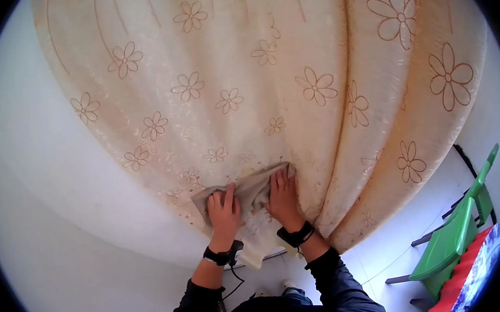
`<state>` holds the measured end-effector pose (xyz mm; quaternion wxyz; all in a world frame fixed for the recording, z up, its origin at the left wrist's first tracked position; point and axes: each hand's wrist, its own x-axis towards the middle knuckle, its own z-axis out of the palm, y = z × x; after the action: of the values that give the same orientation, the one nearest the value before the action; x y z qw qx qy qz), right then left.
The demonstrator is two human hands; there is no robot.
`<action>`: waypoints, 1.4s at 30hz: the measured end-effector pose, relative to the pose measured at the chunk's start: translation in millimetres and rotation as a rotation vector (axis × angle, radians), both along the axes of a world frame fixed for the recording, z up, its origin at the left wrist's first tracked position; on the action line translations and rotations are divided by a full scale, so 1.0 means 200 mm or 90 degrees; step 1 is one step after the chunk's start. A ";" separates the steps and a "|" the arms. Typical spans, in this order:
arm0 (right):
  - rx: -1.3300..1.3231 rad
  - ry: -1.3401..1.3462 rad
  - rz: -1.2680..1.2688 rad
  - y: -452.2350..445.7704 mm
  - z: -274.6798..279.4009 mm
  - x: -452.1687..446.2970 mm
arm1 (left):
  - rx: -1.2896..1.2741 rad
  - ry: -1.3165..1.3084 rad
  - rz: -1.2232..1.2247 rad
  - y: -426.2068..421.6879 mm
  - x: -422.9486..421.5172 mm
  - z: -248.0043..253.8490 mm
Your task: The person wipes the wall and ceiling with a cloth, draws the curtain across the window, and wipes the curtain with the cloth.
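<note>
A long cream curtain [217, 127] with brown outlined flowers hangs before me, and its lower part narrows toward my hands. Against it lies a creased grey-beige cloth [252, 188]; I cannot tell whether it is a separate rag or a turned part of the curtain. My left hand [223, 211] grips the cloth's left end, its fingers partly curled with one stretched upward. On the right end, my right hand [283, 198] holds the cloth, fingers bent over it and pressing to the curtain. Black bands sit on both wrists.
A white wall [35, 158] runs along the left. To the right stand a green chair [444, 245] and a table with a red cloth edge [452, 289]. Pale floor tiles [364, 259] and my shoes show below. Deep curtain folds [371, 164] bulge beside my right arm.
</note>
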<state>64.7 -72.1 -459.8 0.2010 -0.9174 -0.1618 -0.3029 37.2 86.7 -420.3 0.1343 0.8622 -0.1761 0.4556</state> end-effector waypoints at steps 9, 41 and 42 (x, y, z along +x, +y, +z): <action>0.003 0.004 0.079 0.07 -0.26 -0.01 | -0.233 -0.055 -0.040 0.11 -0.01 -0.11; 0.029 -0.116 0.076 0.44 -0.08 -0.04 | -0.389 0.070 -0.183 0.39 -0.11 -0.11; 0.026 -0.114 0.080 0.44 -0.04 -0.06 | -0.374 0.064 -0.208 0.39 -0.12 -0.07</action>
<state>52.7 15.5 -467.2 0.2227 -0.8705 -0.2299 -0.3738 13.6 163.7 -433.7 0.4571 0.7683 -0.1663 0.4160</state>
